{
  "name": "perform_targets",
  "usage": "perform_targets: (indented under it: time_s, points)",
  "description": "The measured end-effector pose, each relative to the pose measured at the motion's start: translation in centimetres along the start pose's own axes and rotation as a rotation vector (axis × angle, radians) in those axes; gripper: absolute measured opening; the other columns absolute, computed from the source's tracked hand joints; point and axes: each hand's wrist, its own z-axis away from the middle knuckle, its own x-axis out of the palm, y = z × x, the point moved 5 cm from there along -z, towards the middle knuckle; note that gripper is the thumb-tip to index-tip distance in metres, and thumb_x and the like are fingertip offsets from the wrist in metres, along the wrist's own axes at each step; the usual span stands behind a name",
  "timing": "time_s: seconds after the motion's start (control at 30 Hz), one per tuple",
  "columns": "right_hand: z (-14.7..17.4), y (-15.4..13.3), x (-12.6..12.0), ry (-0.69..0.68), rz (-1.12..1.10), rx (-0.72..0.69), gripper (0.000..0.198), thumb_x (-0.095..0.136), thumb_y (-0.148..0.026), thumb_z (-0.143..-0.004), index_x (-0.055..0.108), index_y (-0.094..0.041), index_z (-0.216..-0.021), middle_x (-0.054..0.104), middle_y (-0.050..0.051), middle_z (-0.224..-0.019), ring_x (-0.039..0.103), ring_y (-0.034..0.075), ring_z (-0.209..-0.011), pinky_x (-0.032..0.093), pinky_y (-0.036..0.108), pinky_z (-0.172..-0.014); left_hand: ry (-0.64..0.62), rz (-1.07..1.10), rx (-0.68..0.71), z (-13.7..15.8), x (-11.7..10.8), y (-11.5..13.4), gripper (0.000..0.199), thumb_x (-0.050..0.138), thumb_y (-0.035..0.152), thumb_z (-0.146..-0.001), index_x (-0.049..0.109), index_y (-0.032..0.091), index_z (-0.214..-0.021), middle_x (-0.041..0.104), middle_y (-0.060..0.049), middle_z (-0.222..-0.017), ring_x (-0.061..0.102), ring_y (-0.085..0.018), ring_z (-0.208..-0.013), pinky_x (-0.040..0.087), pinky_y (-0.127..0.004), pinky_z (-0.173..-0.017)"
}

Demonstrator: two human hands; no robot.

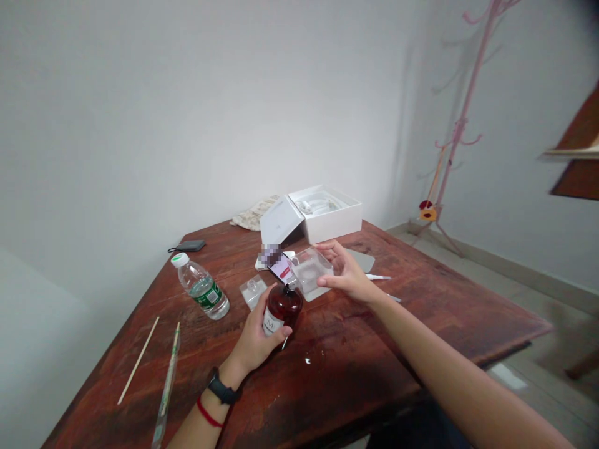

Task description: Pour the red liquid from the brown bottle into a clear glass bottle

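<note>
My left hand (259, 333) is wrapped round a dark brown bottle (284, 302) with a white label marked "M". The bottle's narrow neck points up, at the edge of a clear plastic container (311, 270). That container is tilted and pinched between the thumb and fingers of my right hand (344, 273). Whether its edge touches the bottle's neck I cannot tell. Behind the bottle lies a purple and white printed card (281, 268), partly covered. A clear plastic piece with a round knob (253, 290) rests on the table left of the bottle.
On the wooden table (224, 380) stand a water bottle (206, 290) and an open white box (334, 221). A chopstick (138, 360), a wrapped chopstick pack (167, 383), a dark power bank (193, 246) and a cloth (253, 215) lie around. A pink coat rack (461, 125) stands behind right.
</note>
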Motion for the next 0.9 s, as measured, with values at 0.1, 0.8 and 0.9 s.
perform_targets:
  time_s: [0.1, 0.8, 0.9]
  points:
    - [0.04, -0.05, 0.05, -0.001, 0.012, 0.024, 0.066, 0.103, -0.042, -0.060, 0.065, -0.029, -0.112, 0.079, 0.007, -0.111, 0.076, 0.030, -0.106, 0.061, 0.042, -0.088, -0.016, -0.002, 0.020, 0.01, -0.05, 0.22, 0.094, 0.072, 0.067, -0.092, 0.033, 0.017, -0.162, 0.054, -0.020, -0.158, 0.051, -0.040, -0.146, 0.034, -0.053, -0.125]
    - [0.20, 0.39, -0.06, 0.017, -0.020, 0.021, 0.066, 0.103, -0.039, -0.062, 0.066, -0.029, -0.115, 0.079, 0.008, -0.119, 0.075, 0.031, -0.112, 0.060, 0.045, -0.093, -0.006, -0.029, 0.001, 0.01, -0.11, 0.52, 0.094, 0.072, 0.069, -0.091, 0.035, 0.018, -0.161, 0.059, -0.019, -0.153, 0.056, -0.039, -0.141, 0.036, -0.050, -0.123]
    - [0.17, 0.25, 0.01, 0.020, -0.017, 0.009, 0.067, 0.104, -0.039, -0.060, 0.067, -0.029, -0.116, 0.079, 0.008, -0.120, 0.075, 0.031, -0.113, 0.060, 0.045, -0.095, -0.008, -0.035, 0.001, -0.01, -0.12, 0.44, 0.094, 0.071, 0.069, -0.091, 0.035, 0.018, -0.161, 0.058, -0.019, -0.154, 0.055, -0.039, -0.142, 0.036, -0.051, -0.123]
